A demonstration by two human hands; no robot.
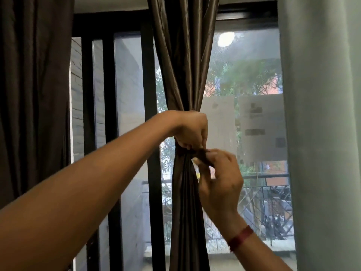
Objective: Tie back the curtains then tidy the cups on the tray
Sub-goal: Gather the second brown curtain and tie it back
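Right, mid-tie on the brown curtain point(183, 65), the one hanging down the middle of the window point(244, 75). My left grip point(192, 132) is curled tight round the gathered folds, bunching them into a narrow waist. Just below and beside it, my right grip point(218, 178) is pinching a dark strip of cloth, the tie point(204, 156), between thumb and fingertips, hard against the bunch.

So by my reckoning the gathering is done on this one and the fastening is not. I see no finished knot, no bow, nothing that would hold if I let go. Off to the left the dark curtain point(33, 94) hangs straight with no band on it that I can see. On the right the pale curtain point(322, 133) hangs loose too, so there may be more tying to come. Cups and tray: that half of the job I can't judge, they're nowhere in sight.

Now the awkward bits. My right fingers are smeared with blur, so whether the tie is wrapped round, looped or knotted, I can't tell. Most of it sits under my two hands. The back of the bunch is hidden, the curtain's foot is cut off below, and both side curtains run out of the view.
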